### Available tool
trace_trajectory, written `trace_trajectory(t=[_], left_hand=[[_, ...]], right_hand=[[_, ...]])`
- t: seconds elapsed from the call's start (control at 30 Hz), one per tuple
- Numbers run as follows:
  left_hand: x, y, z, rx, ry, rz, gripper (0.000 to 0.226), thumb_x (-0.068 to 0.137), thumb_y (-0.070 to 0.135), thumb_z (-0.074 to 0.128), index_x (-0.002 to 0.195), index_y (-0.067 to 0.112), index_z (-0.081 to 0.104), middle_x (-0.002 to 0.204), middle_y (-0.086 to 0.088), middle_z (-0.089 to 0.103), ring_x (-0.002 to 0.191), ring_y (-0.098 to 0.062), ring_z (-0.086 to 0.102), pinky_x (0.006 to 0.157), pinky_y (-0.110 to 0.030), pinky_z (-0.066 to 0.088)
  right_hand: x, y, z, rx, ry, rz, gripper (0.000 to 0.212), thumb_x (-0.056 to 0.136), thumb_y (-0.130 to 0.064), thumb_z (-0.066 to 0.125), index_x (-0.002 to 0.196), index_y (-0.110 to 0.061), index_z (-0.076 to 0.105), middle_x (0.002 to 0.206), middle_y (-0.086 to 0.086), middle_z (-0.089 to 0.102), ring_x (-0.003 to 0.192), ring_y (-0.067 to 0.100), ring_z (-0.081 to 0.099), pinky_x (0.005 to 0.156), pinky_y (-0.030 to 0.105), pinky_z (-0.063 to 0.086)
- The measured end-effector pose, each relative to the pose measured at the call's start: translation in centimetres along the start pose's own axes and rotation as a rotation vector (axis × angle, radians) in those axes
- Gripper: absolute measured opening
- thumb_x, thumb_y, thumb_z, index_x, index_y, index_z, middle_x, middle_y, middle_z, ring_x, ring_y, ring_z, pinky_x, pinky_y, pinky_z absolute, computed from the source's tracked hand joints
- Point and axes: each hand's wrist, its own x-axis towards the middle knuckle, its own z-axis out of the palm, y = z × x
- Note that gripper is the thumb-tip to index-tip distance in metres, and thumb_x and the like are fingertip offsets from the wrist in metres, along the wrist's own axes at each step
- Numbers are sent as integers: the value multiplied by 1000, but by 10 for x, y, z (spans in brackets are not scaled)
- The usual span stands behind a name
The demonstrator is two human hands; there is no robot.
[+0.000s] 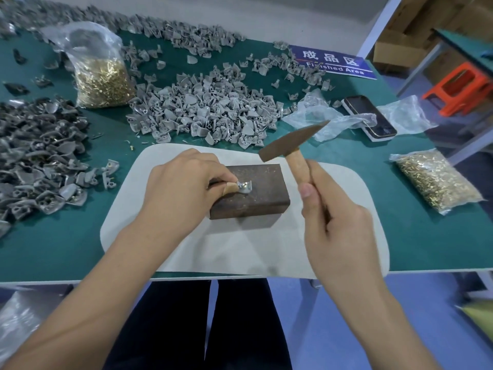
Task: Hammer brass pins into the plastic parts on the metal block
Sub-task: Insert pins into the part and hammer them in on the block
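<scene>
A rusty brown metal block (261,193) lies on a pale mat (240,249) at the table's front edge. On the block's left part sits a small grey plastic part (245,186); my left hand (184,188) pinches it by its left side. A pin in it is too small to make out. My right hand (338,222) grips the wooden handle of a hammer (289,145), whose rusty head is raised above and to the right of the block, blurred by motion.
Heaps of grey plastic parts (202,110) lie behind the mat and darker ones (34,156) at left. A bag of brass pins (104,76) stands at back left, another bag (434,180) at right. A phone (369,117) and a blue sign (333,62) lie at back right.
</scene>
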Motion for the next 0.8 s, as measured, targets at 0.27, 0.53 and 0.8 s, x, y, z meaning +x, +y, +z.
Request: trace_trajectory(t=[0.27, 0.53, 0.8], left_hand=[[-1, 1, -2, 20, 7, 21, 4, 84, 45, 77, 86, 41, 75, 77, 20, 59, 89, -10, 53, 59, -29, 34], [-2, 2, -1, 10, -1, 9, 6, 84, 47, 75, 87, 42, 74, 79, 21, 60, 89, -9, 52, 60, -30, 34], [-8, 9, 3, -56, 30, -71, 6, 88, 47, 71, 87, 42, 71, 84, 19, 62, 93, -7, 49, 68, -34, 46]], right_hand=[[2, 0, 3, -231, -55, 104, 39, 104, -46, 33, 141, -50, 44, 91, -9, 69, 79, 27, 63, 62, 40, 48], [32, 29, 17, -475, -201, 404, 61, 98, -8, 45, 153, -34, 44, 101, 11, 48, 106, 38, 50, 76, 39, 34], [29, 19, 23, -383, 43, 205, 27, 102, -25, 55, 123, -21, 71, 110, 10, 67, 104, 37, 51, 90, 47, 39]])
